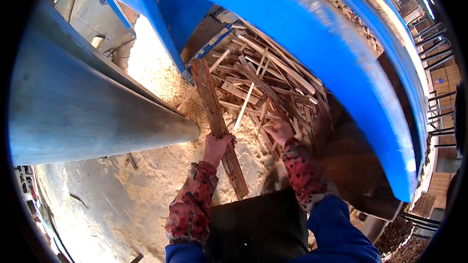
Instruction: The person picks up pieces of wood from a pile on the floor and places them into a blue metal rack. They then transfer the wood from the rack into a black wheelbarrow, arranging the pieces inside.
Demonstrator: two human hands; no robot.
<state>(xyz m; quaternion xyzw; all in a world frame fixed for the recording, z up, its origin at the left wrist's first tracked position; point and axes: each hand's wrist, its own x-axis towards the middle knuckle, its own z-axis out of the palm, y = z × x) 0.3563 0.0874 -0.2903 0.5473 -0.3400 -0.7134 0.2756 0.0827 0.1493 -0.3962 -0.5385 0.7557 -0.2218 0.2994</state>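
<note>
My left hand (pixel 218 149) is wrapped round the middle of a rough, bark-edged wooden board (pixel 207 98), which slants from upper left to lower right. A pile of thin wood offcuts (pixel 273 75) lies on the sawdust ahead, strips crossing in many directions. At the pile's near edge is my right hand (pixel 279 131), its fingers closed and partly hidden. Thin strips lie close by it, but I cannot make out what is in its grip. Both forearms wear patterned red sleeves over blue.
A big blue machine frame (pixel 312 34) arches over the pile from the upper left to the right. To the left a grey metal body (pixel 97 102) juts toward the board. Sawdust (pixel 161 175) covers the floor. A black surface (pixel 261 226) is in front of me.
</note>
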